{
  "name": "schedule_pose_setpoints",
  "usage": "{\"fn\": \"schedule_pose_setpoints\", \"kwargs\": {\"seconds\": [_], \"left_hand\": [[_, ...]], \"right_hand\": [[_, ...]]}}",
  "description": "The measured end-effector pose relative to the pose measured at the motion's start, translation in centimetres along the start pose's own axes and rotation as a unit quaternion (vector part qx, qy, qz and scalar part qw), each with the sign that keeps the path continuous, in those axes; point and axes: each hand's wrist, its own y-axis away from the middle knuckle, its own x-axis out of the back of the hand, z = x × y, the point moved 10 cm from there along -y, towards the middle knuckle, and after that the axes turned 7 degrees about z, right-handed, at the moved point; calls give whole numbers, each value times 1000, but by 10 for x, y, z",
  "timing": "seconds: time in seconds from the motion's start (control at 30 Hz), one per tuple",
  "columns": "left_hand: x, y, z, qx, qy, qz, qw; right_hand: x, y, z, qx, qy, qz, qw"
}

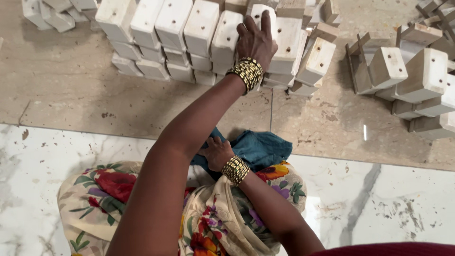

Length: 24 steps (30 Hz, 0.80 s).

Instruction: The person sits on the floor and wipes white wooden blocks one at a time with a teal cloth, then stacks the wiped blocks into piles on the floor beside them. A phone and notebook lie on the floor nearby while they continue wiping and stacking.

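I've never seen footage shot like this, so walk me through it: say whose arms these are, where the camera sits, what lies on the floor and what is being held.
There is no machine here. One camera is worn on a person's head and looks down, so both arms reaching into the picture are that person's own. Each wrist wears a stack of gold bangles.

The left hand stretches forward and rests flat on the stacked pale wooden blocks, its fingers spread over their tops; it touches them and does not appear to grip one. More of the same wooden pieces lie in a looser heap to the right, on the tan stone floor.

The right hand stays close to the body, resting on a blue cloth that lies on the floral fabric over the person's lap. Whether it grips the cloth is unclear.
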Motion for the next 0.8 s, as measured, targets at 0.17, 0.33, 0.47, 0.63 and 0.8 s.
{"fn": "schedule_pose_setpoints", "kwargs": {"seconds": [0.17,0.33,0.47,0.63,0.8], "left_hand": [[-11,3,-13,-37,13,21,999],[-20,-5,-21,-51,77,-27,995],[-25,16,-25,-44,125,-122,984],[36,107,-75,-83,277,-12,957],[60,232,-194,68,289,-38,954]], "right_hand": [[-2,4,2,-1,3,-3,1000],[13,6,-7,-6,-2,-24,1000],[25,5,5,-3,-15,-85,996],[108,35,194,-213,-59,132,966],[187,95,356,-441,-22,512,737]]}}
